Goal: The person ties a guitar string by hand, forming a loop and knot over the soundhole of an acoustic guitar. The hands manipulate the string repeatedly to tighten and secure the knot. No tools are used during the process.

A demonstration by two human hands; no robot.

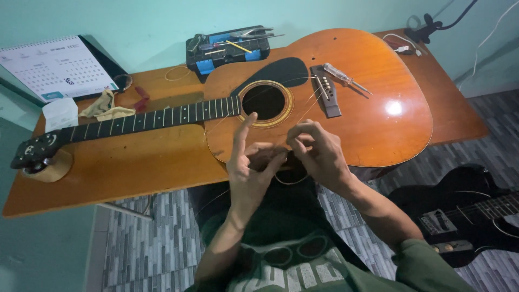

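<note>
An orange-brown acoustic guitar (pixel 373 103) lies flat on a wooden table (pixel 124 167), neck pointing left. A thin wire string (pixel 292 180) loops below my hands in front of the guitar's near edge. My left hand (pixel 250 170) has its index finger raised and pinches the string with thumb and other fingers. Close beside it, my right hand (pixel 319 154) curls its fingers around the same string. Loose strings trail across the sound hole (pixel 264 101) toward the bridge (pixel 327 96).
A screwdriver (pixel 346 79) rests on the guitar top. A black and blue tool case (pixel 230 48) sits at the table's back, a desk calendar (pixel 54 67) and cloth (pixel 105 107) at left. A black electric guitar (pixel 465 208) lies on the tiled floor at right.
</note>
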